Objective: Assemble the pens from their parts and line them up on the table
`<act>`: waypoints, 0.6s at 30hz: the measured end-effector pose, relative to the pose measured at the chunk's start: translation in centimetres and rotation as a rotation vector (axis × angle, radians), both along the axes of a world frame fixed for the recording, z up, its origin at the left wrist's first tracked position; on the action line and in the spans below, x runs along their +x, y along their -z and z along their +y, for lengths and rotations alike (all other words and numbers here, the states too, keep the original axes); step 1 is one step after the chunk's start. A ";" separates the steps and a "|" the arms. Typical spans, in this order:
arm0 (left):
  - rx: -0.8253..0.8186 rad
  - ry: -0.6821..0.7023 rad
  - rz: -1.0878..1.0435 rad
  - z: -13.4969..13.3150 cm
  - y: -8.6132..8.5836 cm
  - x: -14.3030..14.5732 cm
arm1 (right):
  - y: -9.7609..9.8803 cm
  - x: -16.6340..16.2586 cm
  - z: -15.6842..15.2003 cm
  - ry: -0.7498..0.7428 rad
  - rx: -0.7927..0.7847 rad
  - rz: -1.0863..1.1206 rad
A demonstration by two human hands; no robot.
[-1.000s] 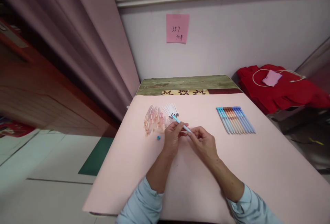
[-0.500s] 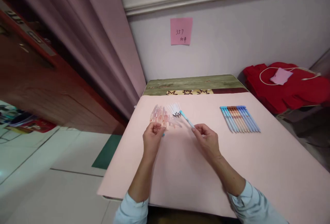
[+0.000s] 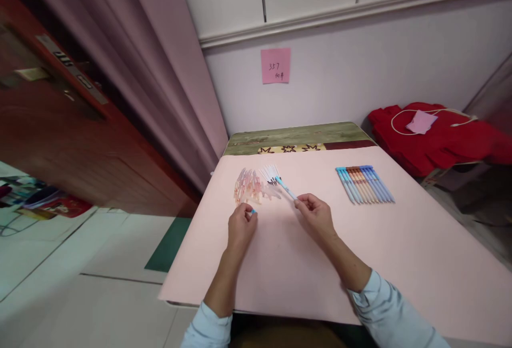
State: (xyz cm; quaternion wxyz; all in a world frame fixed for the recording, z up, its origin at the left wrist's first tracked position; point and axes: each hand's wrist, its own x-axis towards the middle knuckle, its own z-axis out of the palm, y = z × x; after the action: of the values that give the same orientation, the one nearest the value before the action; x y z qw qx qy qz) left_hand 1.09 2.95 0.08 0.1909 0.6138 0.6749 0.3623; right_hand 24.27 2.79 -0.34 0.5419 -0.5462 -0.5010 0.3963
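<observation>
A light blue pen slants up and left from my right hand, pinched near its lower end between thumb and fingers. My left hand is closed on a small blue pen cap, of which only a bit shows at the fingertips. Just beyond that hand lies a pile of clear, pinkish pen barrels. White pen refills with dark ends are spread behind the pen's upper end. To the right, a neat row of finished-looking pens runs from light blue through brown to darker blue.
Pink paper covers the table, with a green wood-patterned strip along its far edge. Red cloth with a white cable sits beyond the right side. A brown door and mauve curtain stand at left.
My left hand has drawn slightly back from the barrel pile, its fingers closer together round the blue cap. The right hand still holds the pen, and the view has tilted slightly up.
</observation>
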 end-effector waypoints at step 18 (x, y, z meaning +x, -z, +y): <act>0.182 0.002 -0.346 -0.2 -3.6 2.0 | -1.2 0.5 -0.5 -0.159 -0.029 0.037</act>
State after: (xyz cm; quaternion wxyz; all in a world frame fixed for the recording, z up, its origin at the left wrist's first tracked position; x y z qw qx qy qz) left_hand 3.12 2.71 3.65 0.2482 0.5578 0.5956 0.5220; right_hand 24.82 2.25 0.90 0.5099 -0.5051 -0.5271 0.4551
